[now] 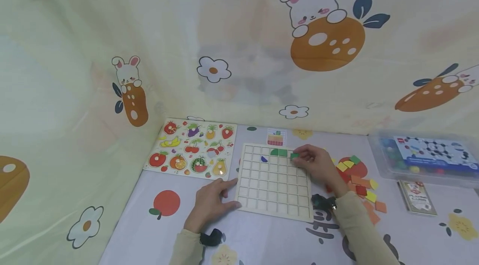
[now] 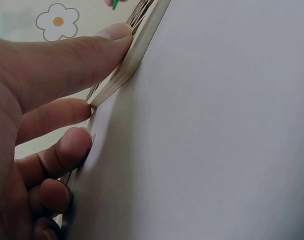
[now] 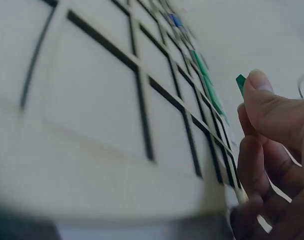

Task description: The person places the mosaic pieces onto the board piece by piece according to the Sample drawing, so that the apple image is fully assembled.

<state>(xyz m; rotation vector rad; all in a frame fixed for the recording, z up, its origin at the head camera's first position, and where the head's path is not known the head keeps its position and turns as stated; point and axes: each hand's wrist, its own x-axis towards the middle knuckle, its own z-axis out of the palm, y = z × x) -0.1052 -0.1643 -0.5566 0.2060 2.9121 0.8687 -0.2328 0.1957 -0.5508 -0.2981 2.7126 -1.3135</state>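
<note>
A pale wooden grid board (image 1: 275,182) lies flat on the table. Two green tiles (image 1: 279,152) and a small blue piece (image 1: 264,159) sit in its top rows. My right hand (image 1: 316,164) pinches a small green tile (image 1: 294,156) just over the board's upper right cells; the tile's corner (image 3: 240,82) shows above my thumb in the right wrist view. My left hand (image 1: 211,202) rests at the board's left edge, its fingertips (image 2: 114,35) pressing against the rim (image 2: 141,45).
A fruit peg puzzle (image 1: 192,148) lies to the left. Loose red, orange, yellow and green tiles (image 1: 361,182) are heaped right of the board. A clear plastic box (image 1: 426,157) and a card deck (image 1: 417,197) sit at far right. A pattern card (image 1: 276,137) lies behind the board.
</note>
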